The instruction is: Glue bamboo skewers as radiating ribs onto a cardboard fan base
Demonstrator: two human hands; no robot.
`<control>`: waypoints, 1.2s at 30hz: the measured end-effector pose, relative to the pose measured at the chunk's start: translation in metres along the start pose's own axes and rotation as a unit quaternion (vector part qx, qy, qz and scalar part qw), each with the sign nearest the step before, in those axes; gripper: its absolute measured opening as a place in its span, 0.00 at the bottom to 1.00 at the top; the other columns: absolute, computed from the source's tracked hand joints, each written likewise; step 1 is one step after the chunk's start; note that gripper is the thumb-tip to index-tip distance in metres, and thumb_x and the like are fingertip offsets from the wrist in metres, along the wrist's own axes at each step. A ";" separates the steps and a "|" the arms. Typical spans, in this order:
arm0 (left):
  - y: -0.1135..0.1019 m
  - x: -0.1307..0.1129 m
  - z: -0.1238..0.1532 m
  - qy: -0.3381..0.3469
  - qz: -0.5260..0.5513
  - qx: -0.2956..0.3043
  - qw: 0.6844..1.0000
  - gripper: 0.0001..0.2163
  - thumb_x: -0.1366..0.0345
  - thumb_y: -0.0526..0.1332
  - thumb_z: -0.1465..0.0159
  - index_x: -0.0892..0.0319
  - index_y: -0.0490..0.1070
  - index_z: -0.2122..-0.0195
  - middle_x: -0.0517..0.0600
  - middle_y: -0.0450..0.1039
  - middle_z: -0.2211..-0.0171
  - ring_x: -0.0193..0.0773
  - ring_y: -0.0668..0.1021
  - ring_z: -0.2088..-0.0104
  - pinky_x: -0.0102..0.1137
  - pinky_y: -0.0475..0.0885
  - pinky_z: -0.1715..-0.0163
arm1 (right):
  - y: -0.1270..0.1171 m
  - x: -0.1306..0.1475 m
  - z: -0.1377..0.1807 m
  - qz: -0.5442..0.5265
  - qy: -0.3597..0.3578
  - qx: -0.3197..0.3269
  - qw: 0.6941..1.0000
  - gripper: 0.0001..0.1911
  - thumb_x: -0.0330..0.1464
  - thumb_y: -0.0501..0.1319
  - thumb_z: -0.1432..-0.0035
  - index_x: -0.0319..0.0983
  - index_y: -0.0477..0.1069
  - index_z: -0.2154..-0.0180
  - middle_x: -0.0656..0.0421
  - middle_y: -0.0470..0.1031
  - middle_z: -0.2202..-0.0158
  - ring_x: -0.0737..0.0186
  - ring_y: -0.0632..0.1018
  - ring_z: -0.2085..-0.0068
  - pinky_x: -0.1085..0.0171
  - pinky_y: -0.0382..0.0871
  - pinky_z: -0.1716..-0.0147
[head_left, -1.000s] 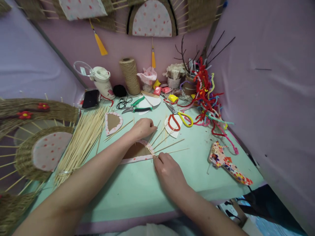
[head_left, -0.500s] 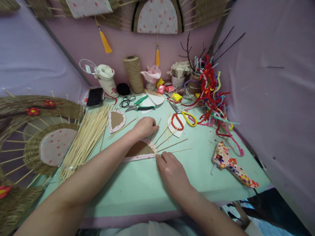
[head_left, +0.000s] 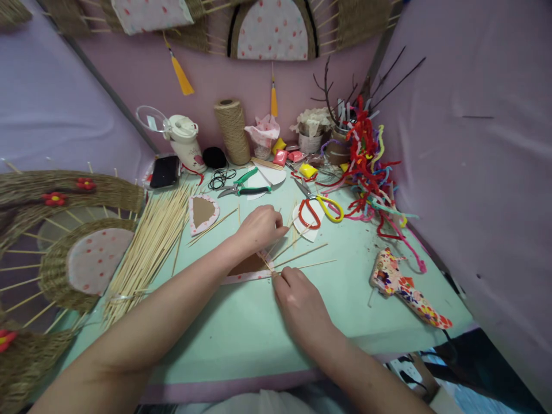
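Note:
A cardboard half-circle piece (head_left: pixel 248 267) edged with pink-dotted fabric lies on the table, partly under my left forearm. Thin bamboo sticks (head_left: pixel 307 253) fan out from its right end. My right hand (head_left: pixel 302 299) pinches the piece at its lower right corner, where the sticks meet. Above the sticks, my left hand (head_left: pixel 262 229) is closed with thumb and fingertips together; what they hold is too small to make out. A smaller fabric-edged cardboard piece (head_left: pixel 203 214) lies further left.
A bundle of bamboo sticks (head_left: pixel 149 247) lies left, beside a woven fan-shaped piece (head_left: pixel 56 259). Pruning shears (head_left: pixel 248 188), scissors (head_left: pixel 317 207) and a twine spool (head_left: pixel 233 132) are behind. Pipe cleaners (head_left: pixel 366 167) and a flower-patterned glue gun (head_left: pixel 403 287) are on the right.
My left hand has moved a little right and towards me, over the fanned sticks. My right hand stays at the corner of the cardboard piece.

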State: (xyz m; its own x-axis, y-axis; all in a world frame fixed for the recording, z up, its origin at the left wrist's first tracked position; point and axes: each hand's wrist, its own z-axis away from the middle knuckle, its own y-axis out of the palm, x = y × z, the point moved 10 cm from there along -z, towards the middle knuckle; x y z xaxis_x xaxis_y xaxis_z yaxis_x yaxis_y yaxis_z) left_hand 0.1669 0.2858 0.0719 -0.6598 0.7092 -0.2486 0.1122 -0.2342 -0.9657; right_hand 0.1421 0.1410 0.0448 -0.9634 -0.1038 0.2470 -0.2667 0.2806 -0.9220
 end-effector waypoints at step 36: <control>-0.002 0.009 0.000 -0.030 -0.068 0.003 0.997 0.13 0.62 0.55 0.39 0.61 0.78 0.69 0.56 0.74 0.65 0.45 0.76 0.61 0.34 0.69 0.63 | 0.001 -0.001 0.000 0.002 0.006 0.012 1.000 0.09 0.19 0.59 0.41 0.37 0.71 0.68 0.57 0.70 0.69 0.61 0.67 0.66 0.65 0.61 0.69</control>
State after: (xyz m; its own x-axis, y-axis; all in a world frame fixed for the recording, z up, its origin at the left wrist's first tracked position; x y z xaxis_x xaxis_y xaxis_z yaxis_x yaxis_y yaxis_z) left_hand 0.1601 0.2926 0.0715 -0.7123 0.6931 -0.1107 0.0142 -0.1435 -0.9896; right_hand 0.1430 0.1413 0.0432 -0.9649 -0.0906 0.2466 -0.2619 0.2589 -0.9297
